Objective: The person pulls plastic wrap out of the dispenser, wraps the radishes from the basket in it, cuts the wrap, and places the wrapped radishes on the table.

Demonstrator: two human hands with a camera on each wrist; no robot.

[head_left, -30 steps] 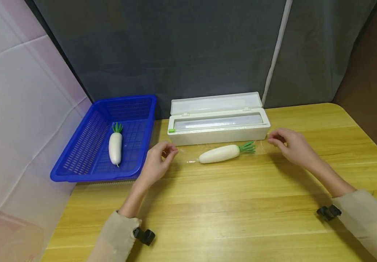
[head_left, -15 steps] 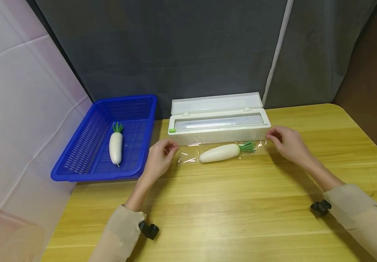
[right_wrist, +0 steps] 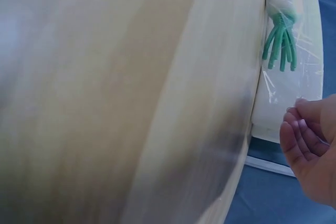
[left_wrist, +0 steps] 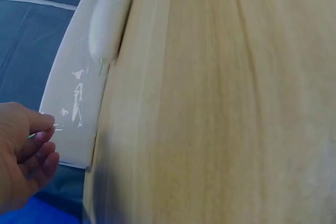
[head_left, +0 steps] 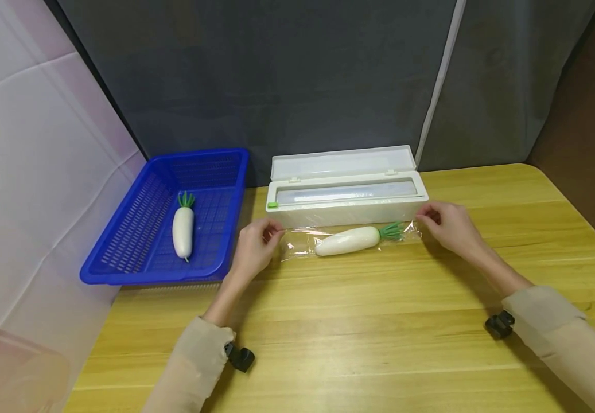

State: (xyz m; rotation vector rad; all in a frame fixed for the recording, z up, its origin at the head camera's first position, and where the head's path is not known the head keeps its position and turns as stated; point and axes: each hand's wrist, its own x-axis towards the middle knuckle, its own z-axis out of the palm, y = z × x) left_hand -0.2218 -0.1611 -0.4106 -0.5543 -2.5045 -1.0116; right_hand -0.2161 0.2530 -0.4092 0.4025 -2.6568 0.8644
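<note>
A white radish (head_left: 347, 241) with green stalks lies on its side on the table, stalks to the right. Clear cling film (head_left: 297, 244) stretches over it, glinting at both ends. My left hand (head_left: 255, 245) pinches one film corner between thumb and fingertips, left of the radish. At the other end my right hand (head_left: 447, 228) pinches the opposite corner, close to the dispenser's right end. Just behind the radish stands a white film dispenser (head_left: 349, 216), its lid raised. Both wrist views show the fingertips together; the film itself is barely visible there.
To the left stands a blue plastic basket (head_left: 232, 229) holding another white radish (head_left: 182, 232). A green slider (head_left: 272, 205) sits at the dispenser's left end. A dark grey curtain (head_left: 256, 74) hangs behind the wooden table (head_left: 349, 344).
The film has come down over the radish and now shows more glints. My right hand has shifted slightly left, while my left hand has barely moved. The radish stays put.
</note>
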